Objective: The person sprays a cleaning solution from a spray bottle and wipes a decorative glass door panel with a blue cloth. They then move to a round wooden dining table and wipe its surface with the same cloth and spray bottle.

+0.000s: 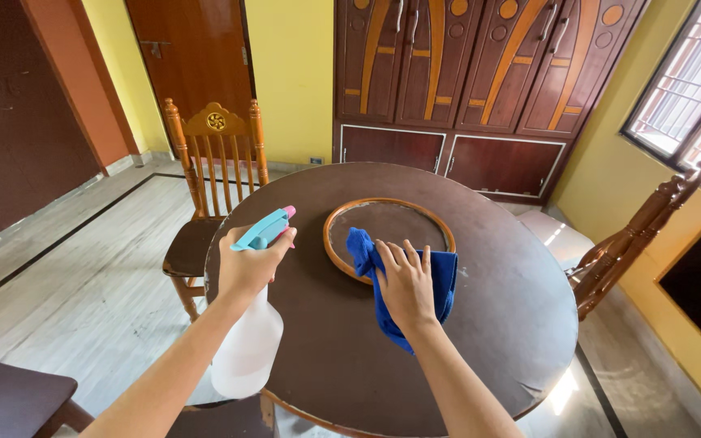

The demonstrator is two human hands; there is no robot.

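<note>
Left hand point(247, 268) clenched round spray bottle point(247, 341), right hand point(405, 281) flat on blue cloth point(379, 276): overspray risks wetting chair point(204, 174) behind round table point(480, 324).

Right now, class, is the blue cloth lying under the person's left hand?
No, the blue cloth lies under the right hand; the left hand holds a spray bottle.

Daylight enters through the barred window point(695, 97) at the upper right and leaves the room bright and evenly lit. A sharp sunlit patch lies on the floor point(565, 389) beside the round table point(496, 324), and the dark tabletop carries a soft, pale sheen near the centre ring point(389, 204). Shadows under the hands are faint. The picture is sharp throughout, with no motion blur. Wide-angle distortion bends the wardrobe point(480, 73) and the door point(192, 65) outward toward the edges.
</note>
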